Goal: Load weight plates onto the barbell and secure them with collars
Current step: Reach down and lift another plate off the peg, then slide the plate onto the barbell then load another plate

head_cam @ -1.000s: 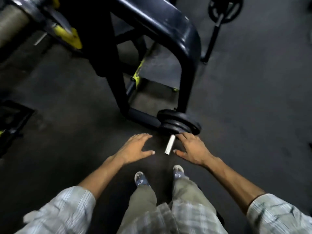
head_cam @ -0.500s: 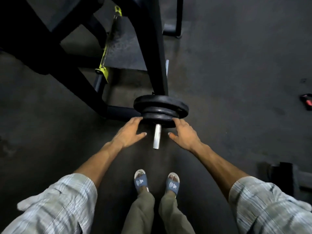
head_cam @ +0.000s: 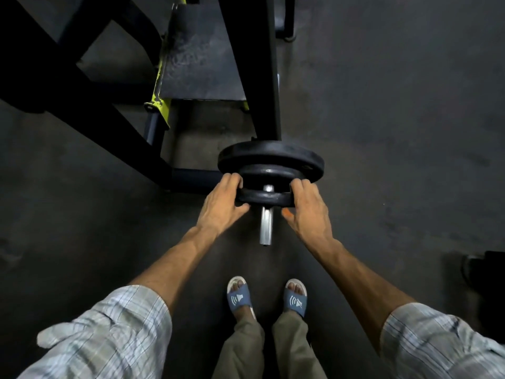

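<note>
1. The person's left hand (head_cam: pixel 222 205) is curled round the left rim of the small black round iron weight plate (head_cam: pixel 264 197), fingers hooked over the far edge and thumb pressed under the near edge, so the grip is closed on that plate
2. That small plate sits on the bare silver steel barbell sleeve (head_cam: pixel 266 225), which pokes out toward the person and ends just ahead of the blue slide sandals (head_cam: pixel 239 297)
3. Behind it on the same sleeve stand a second small black plate (head_cam: pixel 270 173) and, farthest back, a larger black round plate (head_cam: pixel 269 154); a narrow gap shows between the held plate and the next one, with a bit of silver sleeve visible in it
4. The right hand (head_cam: pixel 308 210) clasps the right rim of the same front plate the same way, fingers wrapped over the top and thumb below, closed on it
5. I see no collar on the sleeve's bare end
6. The floor (head_cam: pixel 396 132) is dark, scuffed rubber matting, dimly lit
7. To the left and behind the plates rises a black steel machine frame (head_cam: pixel 82 91) with a chipped yellow-green bar (head_cam: pixel 159 86) and a worn black footplate (head_cam: pixel 196 56)
8. At the far right edge sits a dark object (head_cam: pixel 489 272), too shadowed to make out
</note>
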The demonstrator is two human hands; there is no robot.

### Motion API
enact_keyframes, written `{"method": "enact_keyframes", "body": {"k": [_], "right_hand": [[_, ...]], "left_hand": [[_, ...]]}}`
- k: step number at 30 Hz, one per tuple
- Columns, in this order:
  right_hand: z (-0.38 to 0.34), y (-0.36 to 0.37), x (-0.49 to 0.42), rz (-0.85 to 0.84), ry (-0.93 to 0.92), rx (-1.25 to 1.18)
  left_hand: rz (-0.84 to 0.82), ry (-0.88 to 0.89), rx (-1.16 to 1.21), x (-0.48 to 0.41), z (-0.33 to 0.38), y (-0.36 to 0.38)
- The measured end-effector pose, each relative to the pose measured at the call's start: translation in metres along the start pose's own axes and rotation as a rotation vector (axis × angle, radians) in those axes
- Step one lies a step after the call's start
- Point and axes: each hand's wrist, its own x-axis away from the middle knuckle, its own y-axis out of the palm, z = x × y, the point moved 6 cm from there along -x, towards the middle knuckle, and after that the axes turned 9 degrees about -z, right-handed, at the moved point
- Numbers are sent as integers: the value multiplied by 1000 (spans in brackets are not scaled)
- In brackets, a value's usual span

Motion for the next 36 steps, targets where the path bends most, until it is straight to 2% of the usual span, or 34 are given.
{"method": "enact_keyframes", "body": {"k": [6, 10, 15, 22, 24, 27, 31, 36], "right_hand": [[8, 26, 39, -196, -38, 85], [10, 45, 65, -287, -28, 17], [-5, 47, 101, -405, -111, -13], [-75, -3, 180, -409, -312, 18], [-135, -32, 227, -435, -454, 64], [-162, -53, 241, -391, -527, 34], [-251, -74, 296, -388, -738, 90], [-349, -75, 350, -318, -945, 125]], "left_hand": [[-192, 47, -154, 25, -3, 24], [-282, 54, -198, 54, 1, 42], [-328, -13, -89, 114, -2, 55], [-118, -119, 203, 246, 5, 4], [24, -174, 267, 332, 15, -38], [140, -191, 258, 371, 24, -59], [382, -258, 258, 486, 24, -105], [558, -262, 277, 587, 0, -142]]}}
